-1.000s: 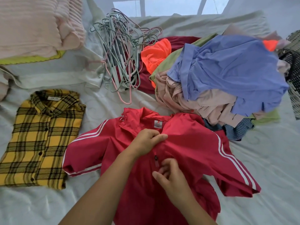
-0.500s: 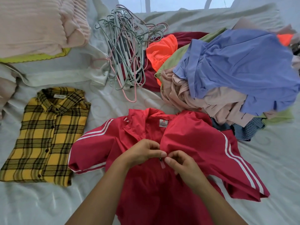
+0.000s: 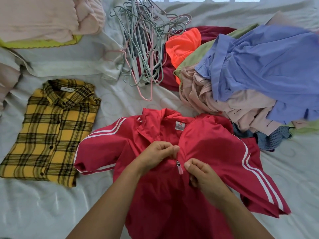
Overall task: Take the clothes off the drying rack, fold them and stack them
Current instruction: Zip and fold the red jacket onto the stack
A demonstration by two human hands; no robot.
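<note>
A red jacket point(image 3: 212, 149) with white stripes on the sleeves is spread front side up on the bed point(image 3: 51, 213), in the near middle of the view, with its collar pointed away from the person. The left hand point(image 3: 158, 154) is placed on the chest of the jacket, its fingers curled, and the red cloth just left of the zipper is pinched between thumb and fingers. The right hand point(image 3: 200, 171) is held just beside it, also with curled fingers, and the cloth right of the zipper is pinched by it. The small zipper pull point(image 3: 178, 165) is seen between the two hands, touched by neither. To the left of the jacket a yellow checked shirt point(image 3: 50, 130) is laid folded flat on the bed, a little apart from the red sleeve. Behind the jacket a bundle of hangers point(image 3: 145, 45) is heaped. To the right of the hangers a loose pile of clothes point(image 3: 241, 107) is found, with a blue garment point(image 3: 267, 66) on top and an orange one point(image 3: 183, 45) at its left edge. A pink blanket point(image 3: 43, 16) is seen at the far left corner.
</note>
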